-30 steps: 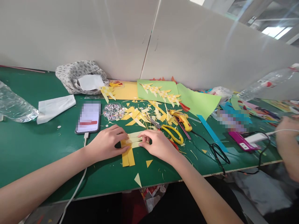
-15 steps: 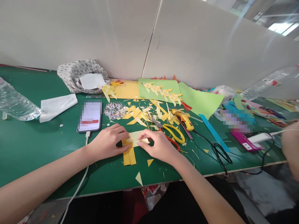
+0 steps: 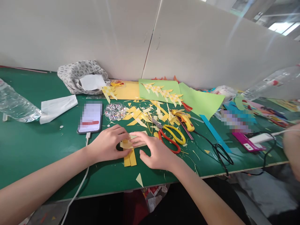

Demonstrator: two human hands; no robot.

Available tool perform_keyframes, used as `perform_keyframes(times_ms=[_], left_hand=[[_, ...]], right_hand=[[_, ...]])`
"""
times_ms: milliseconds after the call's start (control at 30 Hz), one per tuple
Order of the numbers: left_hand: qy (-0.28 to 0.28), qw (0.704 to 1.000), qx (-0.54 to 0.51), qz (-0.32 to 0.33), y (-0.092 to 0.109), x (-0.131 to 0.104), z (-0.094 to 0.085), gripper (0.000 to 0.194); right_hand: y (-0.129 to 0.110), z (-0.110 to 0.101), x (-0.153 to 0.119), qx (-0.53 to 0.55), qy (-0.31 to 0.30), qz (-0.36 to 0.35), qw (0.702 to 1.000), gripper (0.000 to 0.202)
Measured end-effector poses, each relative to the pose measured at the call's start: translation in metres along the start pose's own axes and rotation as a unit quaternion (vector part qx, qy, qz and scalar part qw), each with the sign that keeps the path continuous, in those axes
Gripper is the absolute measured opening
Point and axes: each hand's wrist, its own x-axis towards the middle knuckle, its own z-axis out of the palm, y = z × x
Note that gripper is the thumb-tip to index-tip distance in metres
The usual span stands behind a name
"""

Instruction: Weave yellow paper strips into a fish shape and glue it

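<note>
Yellow paper strips (image 3: 130,158) lie crossed with pale yellow strips (image 3: 140,144) on the green table near its front edge. The fingers and thumb of my left hand (image 3: 112,142) grip the crossing from the left. From the right, my right hand (image 3: 156,150) rests its outstretched fingers on the pale strips, its thumb held apart from them. Scissors (image 3: 170,134) with yellow and red handles lie just behind my right hand. The fingertips hide part of the crossing.
A phone (image 3: 90,117) on a white cable is at left, beside a bead box (image 3: 114,111). Paper scraps (image 3: 137,116), a yellow glue gun (image 3: 186,120), woven paper fish (image 3: 164,92) and a blue strip (image 3: 215,134) lie behind and right. A person's arm (image 3: 290,150) shows far right.
My right hand has gone from pinching the pale strip to lying over it with fingers extended, its end folded leftward. My left hand has stayed nearly still.
</note>
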Motion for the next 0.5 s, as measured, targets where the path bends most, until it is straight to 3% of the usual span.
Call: perform_keyframes(times_ms=[167,267,367,500], left_hand=[[-0.002,1.000,0.001,0.012,0.001,0.000,-0.001,0.024],[0.006,1.000,0.007,0.012,-0.001,0.000,0.002,0.021],[0.006,1.000,0.008,0.002,-0.001,0.000,0.003,0.021],[0.000,1.000,0.007,-0.005,0.000,0.000,0.003,0.021]], right_hand=[[-0.002,0.003,-0.001,-0.056,0.008,-0.015,0.998,0.063],[0.007,0.001,0.003,-0.094,0.085,-0.040,0.991,0.044],[0.021,-0.004,0.008,-0.229,0.218,-0.021,0.949,0.026],[0.038,-0.013,0.012,-0.402,0.242,0.038,0.882,0.027]])
